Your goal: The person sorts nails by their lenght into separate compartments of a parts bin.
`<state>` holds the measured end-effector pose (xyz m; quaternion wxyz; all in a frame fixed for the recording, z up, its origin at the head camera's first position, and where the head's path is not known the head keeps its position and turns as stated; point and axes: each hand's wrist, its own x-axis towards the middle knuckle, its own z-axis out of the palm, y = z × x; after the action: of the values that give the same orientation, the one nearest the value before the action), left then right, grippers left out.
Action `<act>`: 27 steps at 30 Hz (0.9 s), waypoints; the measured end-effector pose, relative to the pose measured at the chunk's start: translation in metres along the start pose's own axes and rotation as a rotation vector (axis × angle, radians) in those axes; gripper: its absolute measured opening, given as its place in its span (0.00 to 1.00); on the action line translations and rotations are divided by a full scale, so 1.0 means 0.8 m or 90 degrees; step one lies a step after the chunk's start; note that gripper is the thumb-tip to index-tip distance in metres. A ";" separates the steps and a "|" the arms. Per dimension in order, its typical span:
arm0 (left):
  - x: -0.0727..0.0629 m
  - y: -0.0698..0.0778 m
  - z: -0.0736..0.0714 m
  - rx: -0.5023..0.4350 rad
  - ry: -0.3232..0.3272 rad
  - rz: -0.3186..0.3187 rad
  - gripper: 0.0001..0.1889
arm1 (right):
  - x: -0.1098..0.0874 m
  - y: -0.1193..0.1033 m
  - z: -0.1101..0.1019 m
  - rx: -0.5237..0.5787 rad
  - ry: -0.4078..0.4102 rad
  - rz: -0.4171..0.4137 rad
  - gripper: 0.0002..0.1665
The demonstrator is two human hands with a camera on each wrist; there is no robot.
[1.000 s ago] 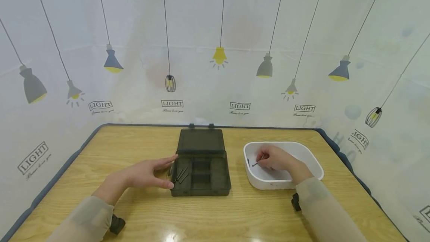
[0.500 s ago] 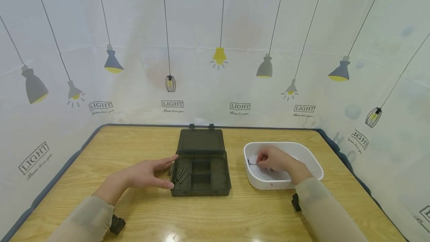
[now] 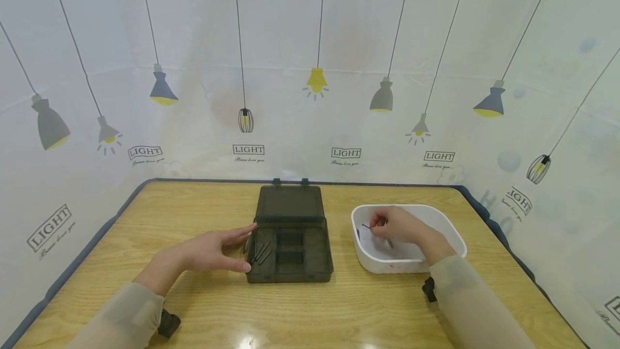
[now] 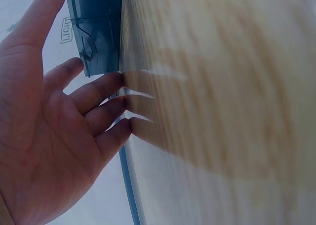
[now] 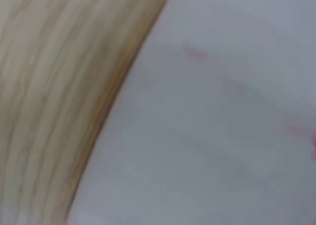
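A dark see-through compartment box point(image 3: 317, 249) lies on the table with its lid point(image 3: 289, 203) folded back. Several thin dark screws point(image 3: 264, 257) rest in its left compartment. My left hand point(image 3: 205, 252) spans the box's left side, thumb at the front corner and index finger at the back one. In the left wrist view, the other fingers point(image 4: 101, 94) touch the tabletop, loosely bent. Over the white tub point(image 3: 457, 238), my right hand point(image 3: 402, 226) pinches a thin dark screw point(image 3: 366, 225) whose tip is hidden by the fingers. Another dark piece point(image 3: 358, 234) lies by the tub's left wall.
The wooden table point(image 3: 194, 311) ends at a white printed curtain point(image 3: 300, 133) behind and at both sides. A black wrist device point(image 3: 169, 323) hangs under the left sleeve, another point(image 3: 428, 288) under the right. The tub's outer wall point(image 5: 197, 136), pink-marked, fills most of the right wrist view.
My right hand has risen slightly inside the tub, and the pinched screw's head has come up and away from the tub floor. The left hand and the box have stayed put.
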<state>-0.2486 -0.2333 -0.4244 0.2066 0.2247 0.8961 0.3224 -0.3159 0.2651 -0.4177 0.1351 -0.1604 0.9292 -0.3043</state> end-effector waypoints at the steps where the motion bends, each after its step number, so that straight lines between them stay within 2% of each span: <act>1: 0.000 0.000 0.000 -0.001 0.000 0.000 0.55 | -0.001 -0.001 -0.002 0.002 0.010 -0.003 0.04; 11: 0.001 -0.003 0.002 0.005 0.001 0.002 0.55 | -0.016 -0.018 -0.001 0.081 0.073 -0.040 0.07; 18: 0.000 -0.003 0.003 -0.001 -0.003 0.002 0.55 | -0.014 -0.035 0.003 0.105 0.089 -0.042 0.15; 21: 0.001 -0.003 0.002 0.001 0.000 0.000 0.56 | -0.014 -0.046 0.005 0.106 0.096 -0.046 0.14; 27: 0.002 -0.003 0.001 0.007 0.001 -0.001 0.56 | -0.010 -0.073 0.013 0.155 0.096 -0.091 0.11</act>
<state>-0.2496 -0.2336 -0.4269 0.2048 0.2246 0.8982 0.3176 -0.2928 0.2182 -0.3892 0.0611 -0.1853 0.8791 -0.4349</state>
